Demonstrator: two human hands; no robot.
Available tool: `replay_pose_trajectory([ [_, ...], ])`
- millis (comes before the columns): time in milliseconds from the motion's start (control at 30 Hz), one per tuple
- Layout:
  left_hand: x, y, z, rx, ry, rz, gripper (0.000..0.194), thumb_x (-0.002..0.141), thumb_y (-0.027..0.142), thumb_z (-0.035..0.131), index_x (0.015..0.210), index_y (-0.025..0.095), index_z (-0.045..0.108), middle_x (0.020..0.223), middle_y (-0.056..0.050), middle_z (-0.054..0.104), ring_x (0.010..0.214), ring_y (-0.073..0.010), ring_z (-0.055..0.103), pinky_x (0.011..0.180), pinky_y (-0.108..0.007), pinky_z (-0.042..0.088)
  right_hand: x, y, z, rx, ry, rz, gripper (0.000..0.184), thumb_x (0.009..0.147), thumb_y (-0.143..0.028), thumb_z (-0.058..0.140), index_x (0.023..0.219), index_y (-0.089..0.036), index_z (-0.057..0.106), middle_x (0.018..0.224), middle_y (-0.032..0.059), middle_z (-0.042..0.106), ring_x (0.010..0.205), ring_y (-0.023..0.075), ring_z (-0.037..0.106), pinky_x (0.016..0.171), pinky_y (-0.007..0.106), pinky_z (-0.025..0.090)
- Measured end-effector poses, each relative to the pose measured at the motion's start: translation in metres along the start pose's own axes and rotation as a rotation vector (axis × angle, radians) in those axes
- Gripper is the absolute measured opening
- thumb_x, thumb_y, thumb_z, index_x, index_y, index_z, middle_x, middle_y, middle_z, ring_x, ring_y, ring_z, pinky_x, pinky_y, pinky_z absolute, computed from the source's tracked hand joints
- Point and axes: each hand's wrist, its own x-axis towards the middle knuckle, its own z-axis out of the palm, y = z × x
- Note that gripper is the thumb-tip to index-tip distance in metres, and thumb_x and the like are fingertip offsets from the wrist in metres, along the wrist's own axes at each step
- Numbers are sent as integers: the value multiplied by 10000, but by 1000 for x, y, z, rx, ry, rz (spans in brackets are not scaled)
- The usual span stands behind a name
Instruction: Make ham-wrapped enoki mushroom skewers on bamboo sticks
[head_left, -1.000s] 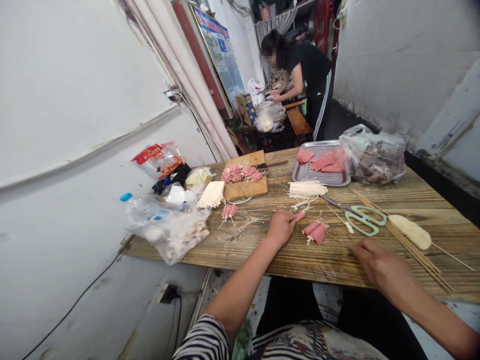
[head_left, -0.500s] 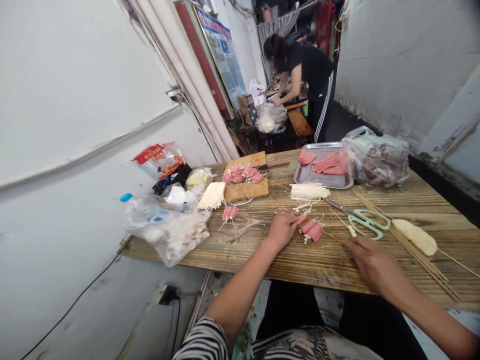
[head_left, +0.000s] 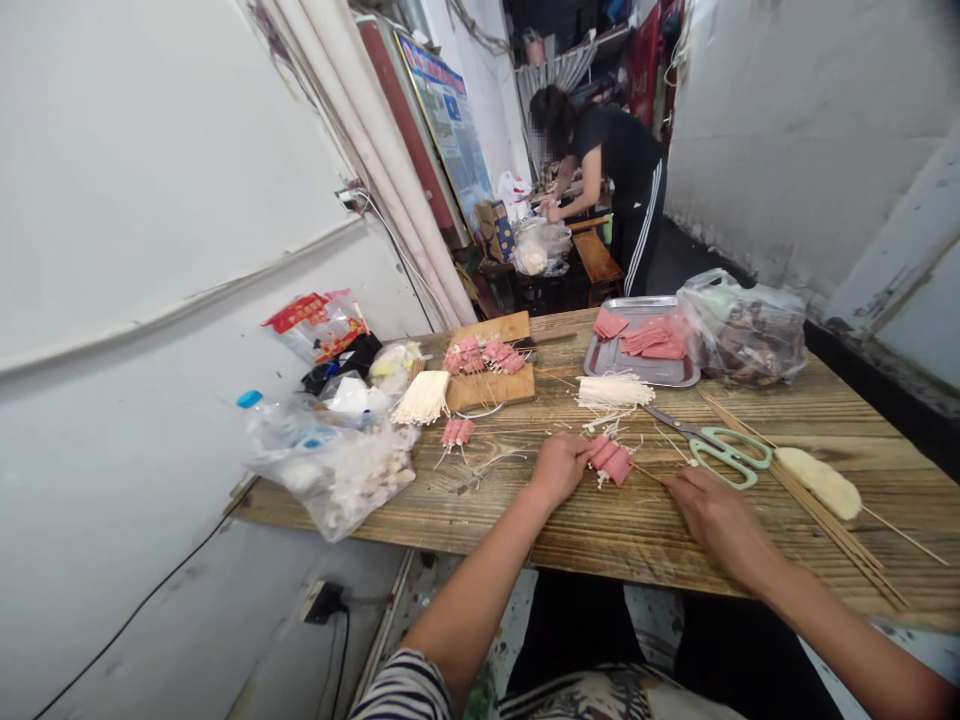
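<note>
Pink ham-like slices rolled around enoki mushrooms (head_left: 613, 463) sit side by side on a thin wooden skewer (head_left: 646, 474) just above the table. My left hand (head_left: 561, 468) is closed, its fingertips pinching the leftmost roll against the others. My right hand (head_left: 716, 520) is closed on the skewer's other end, close to the green-handled scissors (head_left: 724, 450). Beyond the rolls lies a bundle of enoki mushrooms (head_left: 615, 391). A metal tray (head_left: 600, 360) behind it holds more pink slices (head_left: 654, 337). A smaller skewered piece (head_left: 457, 432) rests left of my left hand.
Finished skewers (head_left: 484, 354) and pale mushrooms (head_left: 422, 397) lie on or by a cutting board (head_left: 517, 385). Plastic bags (head_left: 352, 470) crowd the table's left end; another bag (head_left: 750, 325) stands at right near loose skewers (head_left: 832, 520). Another person (head_left: 611, 150) bends over things behind.
The roll in my left fingers has come up against the other rolls on the skewer, closing the gap. My right hand still holds the skewer's end. The view has shifted slightly.
</note>
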Motion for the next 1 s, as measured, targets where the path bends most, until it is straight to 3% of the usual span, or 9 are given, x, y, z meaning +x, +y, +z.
replay_pose_trajectory([
  [233, 2, 2, 1, -27, 19, -49, 156, 833, 97, 644, 819, 191, 768, 860, -46, 770, 768, -165, 698, 762, -283, 523, 10, -8, -1, 19, -6, 10, 300, 911, -120, 357, 846, -188, 643, 763, 56, 588, 751, 176, 564, 684, 294, 466],
  [433, -15, 17, 5, -82, 149, -64, 225, 923, 189, 539, 1008, 220, 744, 993, -38, 758, 894, -170, 701, 840, -315, 543, 3, -7, -8, -11, 20, 34, 261, 945, -206, 401, 913, -183, 659, 820, 61, 620, 774, 174, 584, 698, 292, 468],
  [533, -27, 27, 13, -70, 252, -48, 241, 891, 258, 600, 1108, 230, 701, 1061, -36, 735, 946, -174, 679, 883, -335, 538, -13, 9, -27, -50, 87, 112, 276, 954, -274, 408, 983, -186, 668, 891, 75, 646, 818, 183, 598, 727, 298, 470],
  [633, -33, 33, 21, -10, 349, -46, 341, 787, 255, 713, 1121, 195, 678, 1065, -67, 713, 956, -207, 660, 890, -387, 540, -37, 35, -54, -238, 150, 306, 335, 948, -341, 397, 904, -177, 685, 856, 87, 647, 808, 204, 596, 685, 302, 453],
  [733, -33, 35, 24, 16, 347, -22, 332, 773, 221, 710, 1099, 176, 663, 1026, -74, 712, 928, -214, 654, 884, -416, 537, -57, 57, -73, -381, 65, 457, 388, 930, -383, 386, 765, -180, 673, 733, 76, 617, 709, 203, 578, 599, 300, 415],
  [800, -32, 35, 25, 26, 337, -6, 348, 764, 174, 695, 1108, 178, 648, 1012, -68, 712, 911, -208, 652, 880, -415, 535, -65, 64, -77, -396, 10, 471, 406, 930, -402, 376, 727, -191, 657, 705, 72, 605, 684, 197, 568, 584, 298, 401],
  [1000, -32, 33, 26, 48, 354, 17, 409, 744, 110, 658, 1146, 183, 625, 1020, -63, 715, 913, -200, 660, 885, -404, 531, -68, 64, -69, -428, 24, 407, 376, 942, -405, 395, 777, -180, 647, 757, 62, 607, 737, 194, 586, 630, 290, 417],
])
